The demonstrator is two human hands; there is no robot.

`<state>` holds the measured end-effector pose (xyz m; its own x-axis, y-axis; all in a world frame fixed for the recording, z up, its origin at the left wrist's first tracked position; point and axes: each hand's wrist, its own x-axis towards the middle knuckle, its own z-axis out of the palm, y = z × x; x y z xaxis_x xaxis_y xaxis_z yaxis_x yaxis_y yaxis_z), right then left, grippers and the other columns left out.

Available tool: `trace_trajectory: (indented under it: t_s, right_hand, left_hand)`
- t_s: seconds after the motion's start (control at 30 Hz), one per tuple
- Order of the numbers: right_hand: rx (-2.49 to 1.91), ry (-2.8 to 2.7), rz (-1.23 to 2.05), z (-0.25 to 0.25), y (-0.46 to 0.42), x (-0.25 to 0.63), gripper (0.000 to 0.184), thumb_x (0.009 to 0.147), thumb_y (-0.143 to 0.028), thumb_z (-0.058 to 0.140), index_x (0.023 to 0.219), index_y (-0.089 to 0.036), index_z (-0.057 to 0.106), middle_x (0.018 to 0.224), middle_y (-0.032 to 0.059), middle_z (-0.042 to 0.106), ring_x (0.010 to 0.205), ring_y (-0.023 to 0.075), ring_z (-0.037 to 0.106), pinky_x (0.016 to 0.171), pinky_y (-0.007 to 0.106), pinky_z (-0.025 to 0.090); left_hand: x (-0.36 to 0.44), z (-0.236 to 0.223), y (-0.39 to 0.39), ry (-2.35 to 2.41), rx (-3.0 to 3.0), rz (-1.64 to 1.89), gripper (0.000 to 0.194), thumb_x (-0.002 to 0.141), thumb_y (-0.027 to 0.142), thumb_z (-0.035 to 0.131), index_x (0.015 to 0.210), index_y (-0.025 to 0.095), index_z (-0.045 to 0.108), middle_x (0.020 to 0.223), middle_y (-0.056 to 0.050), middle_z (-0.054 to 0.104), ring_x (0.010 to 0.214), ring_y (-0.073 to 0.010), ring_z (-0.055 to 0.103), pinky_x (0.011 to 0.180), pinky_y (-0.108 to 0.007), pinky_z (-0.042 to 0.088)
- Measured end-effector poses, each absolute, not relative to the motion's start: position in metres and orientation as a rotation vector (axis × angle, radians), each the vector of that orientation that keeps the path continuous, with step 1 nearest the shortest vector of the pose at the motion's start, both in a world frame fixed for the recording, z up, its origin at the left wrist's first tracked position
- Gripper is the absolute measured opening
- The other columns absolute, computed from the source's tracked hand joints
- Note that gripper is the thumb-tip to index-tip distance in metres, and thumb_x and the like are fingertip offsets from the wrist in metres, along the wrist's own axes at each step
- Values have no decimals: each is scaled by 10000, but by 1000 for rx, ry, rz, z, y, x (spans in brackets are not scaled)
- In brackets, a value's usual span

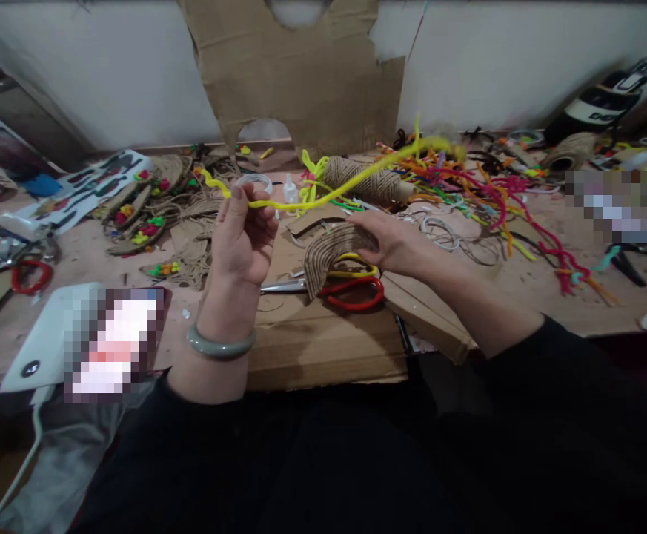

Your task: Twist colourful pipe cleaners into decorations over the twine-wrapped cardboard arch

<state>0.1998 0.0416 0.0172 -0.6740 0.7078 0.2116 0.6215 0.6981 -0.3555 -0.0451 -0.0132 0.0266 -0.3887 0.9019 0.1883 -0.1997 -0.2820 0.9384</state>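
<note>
Between the thumb and fingers of my left hand is a long yellow pipe cleaner, bent wavy at its left end and reaching up to the right. My right hand grips the upper right end of a curved, ribbed piece of coiled twine. Beneath that piece lie red-handled scissors, their blades pointing left, partly covered by it. A yellow handle loop shows just behind the red one. Both lie on a flat cardboard sheet.
Behind my hands lies a twine spool beside tangled coloured pipe cleaners. Finished twine pieces with bright bits lie at left. A phone and white power bank sit front left. Upright cardboard leans against the wall.
</note>
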Motion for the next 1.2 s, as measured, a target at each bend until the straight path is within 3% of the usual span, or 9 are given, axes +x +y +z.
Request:
trace_trajectory:
  t_s: [0.17, 0.33, 0.47, 0.6, 0.73, 0.83, 0.97, 1.13, 1.2]
  right_hand:
    - [-1200, -2207, 301, 11, 69, 221, 458, 668, -134, 619, 1120, -201, 648, 1141, 117, 640, 1126, 308, 559, 986, 474, 451]
    - [-1263, -1670, 746, -7, 87, 246, 321, 639, -141, 619, 951, -211, 645, 865, 15, 648, 788, 176, 604, 751, 348, 520]
    - [-1164, -1378, 959, -2, 87, 256, 303, 603, -132, 669, 887, -228, 622, 812, -13, 622, 689, 124, 574, 617, 266, 490]
    - [-1157, -1482, 1183, 2, 55, 239, 298, 618, -209, 712, 908, -224, 647, 738, -22, 610, 597, 112, 539, 532, 250, 465]
    - [-1166, -1776, 1397, -5, 12, 212, 304, 732, -340, 658, 1023, -253, 657, 860, 8, 700, 706, 156, 637, 636, 307, 545]
    - [-1152, -2106, 1204, -2, -4, 204, 383, 742, -349, 683, 1115, -261, 663, 1115, 62, 706, 971, 233, 667, 849, 404, 557]
    - [-1076, -2032, 1151, 13, -11, 201, 485, 757, -391, 695, 1216, -256, 613, 1206, 91, 670, 1054, 258, 653, 877, 433, 553]
    - [-1002, -1693, 1237, 18, -14, 191, 252, 811, -474, 637, 947, -264, 668, 846, 34, 704, 733, 187, 669, 660, 348, 570]
    - [-1023, -1620, 1255, 14, -10, 190, 257, 829, -509, 611, 830, -258, 665, 720, 20, 667, 629, 164, 627, 592, 323, 549]
  left_hand:
    - [-45, 28, -14, 1132, 964, 1777, 271, 849, 579, 592, 878, 335, 707, 721, 7, 678, 747, -122, 664, 562, -227, 501]
    - [-44, 30, -14, 1157, 989, 1785, 307, 846, 595, 584, 847, 309, 698, 747, 8, 689, 749, -117, 673, 556, -212, 504]
    - [-44, 31, -16, 1160, 974, 1810, 320, 856, 590, 571, 824, 293, 685, 795, 6, 706, 787, -119, 683, 581, -204, 524]
    - [-44, 33, -18, 1146, 976, 1810, 306, 860, 578, 571, 816, 295, 678, 802, 6, 711, 837, -132, 694, 600, -205, 538]
    - [-43, 35, -17, 1103, 898, 1792, 325, 881, 561, 538, 816, 273, 674, 796, 11, 713, 795, -118, 699, 608, -193, 540]
    - [-34, 33, -17, 1065, 800, 1763, 319, 903, 517, 519, 825, 247, 669, 788, 7, 717, 739, -103, 694, 621, -189, 542]
    - [-9, 23, -23, 969, 768, 1532, 294, 876, 481, 580, 795, 209, 657, 751, -7, 710, 673, -112, 686, 629, -223, 546]
    - [13, 10, -28, 787, 705, 1276, 157, 755, 311, 745, 763, 170, 676, 711, -10, 699, 611, -105, 660, 610, -229, 530]
    - [13, 9, -26, 815, 686, 1320, 139, 754, 288, 746, 741, 171, 672, 642, 3, 673, 577, -97, 640, 583, -223, 512]
